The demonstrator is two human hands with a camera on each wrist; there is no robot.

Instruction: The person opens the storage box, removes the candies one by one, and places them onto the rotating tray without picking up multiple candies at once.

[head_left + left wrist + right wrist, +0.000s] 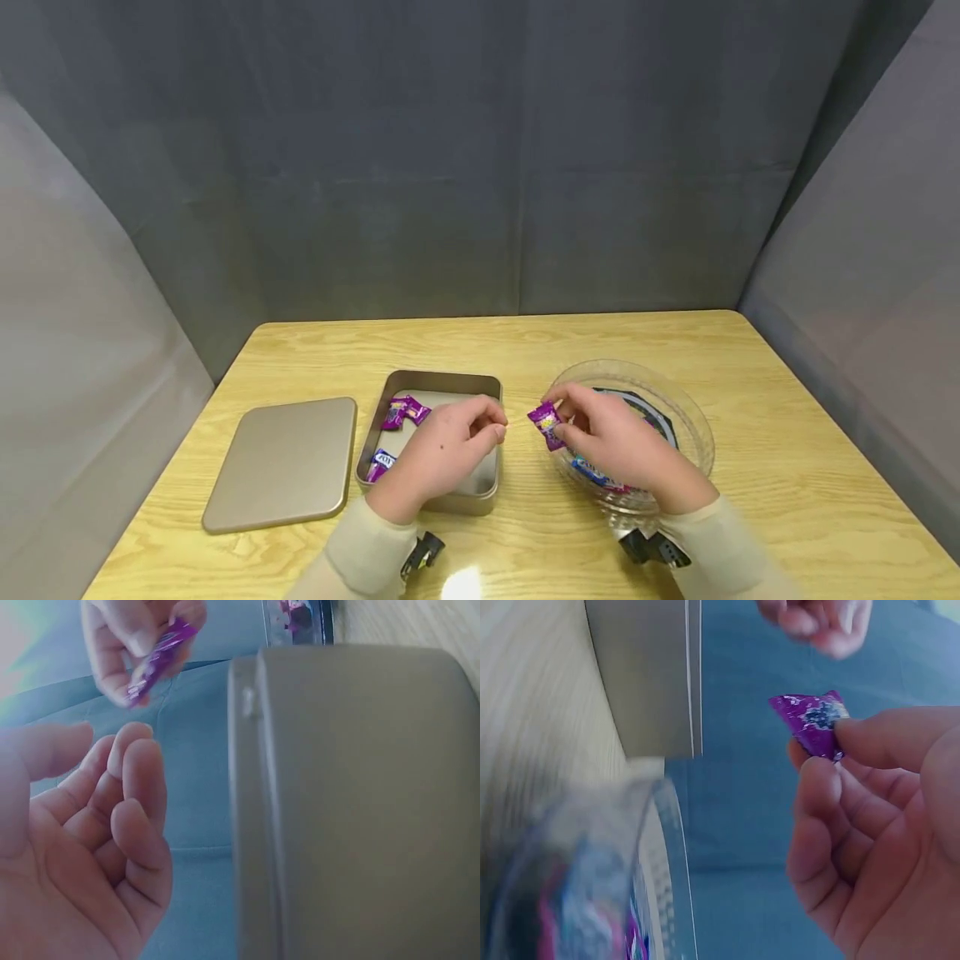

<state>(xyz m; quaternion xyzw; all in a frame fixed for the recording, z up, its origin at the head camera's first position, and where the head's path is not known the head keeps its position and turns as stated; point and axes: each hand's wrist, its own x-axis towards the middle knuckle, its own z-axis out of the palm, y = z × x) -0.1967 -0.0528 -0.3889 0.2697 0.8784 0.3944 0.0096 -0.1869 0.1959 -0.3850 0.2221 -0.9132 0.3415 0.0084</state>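
Observation:
My right hand (611,437) pinches a small purple wrapped candy (547,424) between thumb and fingers, just left of the clear bowl (701,417). In the right wrist view the candy (814,724) sticks out past the fingertips. Over the right part of the open metal tin (480,502) hovers my left hand (447,450), its fingers loosely bent and nothing between them. Its palm (82,877) shows bare in the left wrist view. Inside the tin lie purple candies (396,413) at the back left and a blue-and-purple one (381,463) at the front left.
A flat metal lid (285,467) lies on the wooden table (540,550) left of the tin. More wrapped candies (588,472) show in the bowl, partly hidden by my right hand. Grey cloth (480,167) hangs behind the table and at both sides.

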